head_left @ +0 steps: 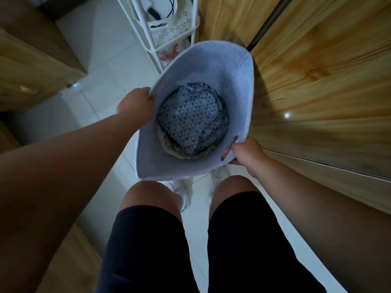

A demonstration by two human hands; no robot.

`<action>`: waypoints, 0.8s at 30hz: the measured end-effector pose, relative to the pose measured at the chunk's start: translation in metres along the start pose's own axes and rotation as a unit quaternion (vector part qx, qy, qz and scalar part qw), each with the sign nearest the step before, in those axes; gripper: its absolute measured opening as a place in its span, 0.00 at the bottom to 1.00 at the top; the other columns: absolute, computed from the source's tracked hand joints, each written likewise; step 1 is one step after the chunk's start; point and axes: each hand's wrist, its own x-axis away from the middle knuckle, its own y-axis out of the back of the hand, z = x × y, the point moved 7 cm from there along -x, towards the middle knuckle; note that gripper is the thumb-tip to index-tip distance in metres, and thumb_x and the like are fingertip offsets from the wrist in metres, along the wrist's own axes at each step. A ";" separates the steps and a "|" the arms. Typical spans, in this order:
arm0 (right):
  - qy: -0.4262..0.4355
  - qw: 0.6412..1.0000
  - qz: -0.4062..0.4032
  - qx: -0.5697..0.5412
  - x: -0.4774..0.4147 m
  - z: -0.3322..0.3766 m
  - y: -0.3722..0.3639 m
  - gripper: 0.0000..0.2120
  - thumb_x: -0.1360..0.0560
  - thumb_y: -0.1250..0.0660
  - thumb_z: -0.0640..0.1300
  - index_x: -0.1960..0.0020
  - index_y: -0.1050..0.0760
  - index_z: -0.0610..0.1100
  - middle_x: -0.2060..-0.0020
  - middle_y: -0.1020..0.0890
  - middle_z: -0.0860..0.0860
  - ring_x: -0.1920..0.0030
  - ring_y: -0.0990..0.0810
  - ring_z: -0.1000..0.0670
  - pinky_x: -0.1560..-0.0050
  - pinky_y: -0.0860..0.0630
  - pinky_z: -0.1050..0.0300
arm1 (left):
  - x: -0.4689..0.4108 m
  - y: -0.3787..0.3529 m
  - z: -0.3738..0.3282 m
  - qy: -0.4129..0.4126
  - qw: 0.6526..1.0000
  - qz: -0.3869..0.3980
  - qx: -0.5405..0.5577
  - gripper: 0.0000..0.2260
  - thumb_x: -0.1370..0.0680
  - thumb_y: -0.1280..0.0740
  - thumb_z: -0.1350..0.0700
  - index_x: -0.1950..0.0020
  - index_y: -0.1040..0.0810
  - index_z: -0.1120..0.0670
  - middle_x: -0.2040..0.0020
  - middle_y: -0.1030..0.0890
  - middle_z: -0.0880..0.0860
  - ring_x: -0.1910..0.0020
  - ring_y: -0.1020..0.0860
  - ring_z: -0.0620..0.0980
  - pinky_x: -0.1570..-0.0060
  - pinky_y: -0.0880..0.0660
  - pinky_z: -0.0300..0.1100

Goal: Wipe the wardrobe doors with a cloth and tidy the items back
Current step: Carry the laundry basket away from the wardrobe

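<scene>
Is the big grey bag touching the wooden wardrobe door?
Cannot tell. In the head view the bag, held by both hands, overlaps the door edge, but no contact or gap shows plainly.

Both hands, left hand (136, 106) and right hand (247, 153), grip the grey felt basket (232, 85) rim beside the wardrobe doors (317, 81)

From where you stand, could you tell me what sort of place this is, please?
Probably a bedroom or storage corner at home: wooden wardrobe doors on the right, a white tiled floor, a white wire rack, and a grey felt basket of folded fabric held in both hands.
</scene>
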 end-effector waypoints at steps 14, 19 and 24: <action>0.030 0.999 -0.022 -0.008 0.227 0.041 0.122 0.08 0.30 0.34 0.31 0.61 0.17 0.40 0.65 0.14 0.43 0.61 0.13 0.41 0.57 0.14 0.41 | 0.203 0.158 -0.005 0.035 0.991 0.120 0.054 0.16 0.24 0.29 0.50 0.41 0.18 0.59 0.44 0.17 0.59 0.47 0.19 0.58 0.53 0.29 0.44; 0.027 0.997 -0.027 -0.068 0.308 0.031 0.153 0.09 0.29 0.36 0.28 0.60 0.17 0.32 0.65 0.14 0.37 0.69 0.16 0.43 0.62 0.17 0.46 | 0.262 0.210 -0.006 0.024 0.983 0.143 0.112 0.12 0.27 0.27 0.54 0.48 0.13 0.60 0.49 0.13 0.62 0.49 0.16 0.57 0.45 0.18 0.56; 0.030 0.993 -0.077 -0.084 0.365 -0.002 0.167 0.10 0.29 0.36 0.33 0.63 0.16 0.39 0.72 0.15 0.48 0.71 0.16 0.47 0.73 0.22 0.58 | 0.288 0.221 0.005 0.057 0.961 0.162 0.216 0.21 0.37 0.29 0.51 0.49 0.14 0.59 0.55 0.15 0.56 0.57 0.17 0.55 0.49 0.20 0.52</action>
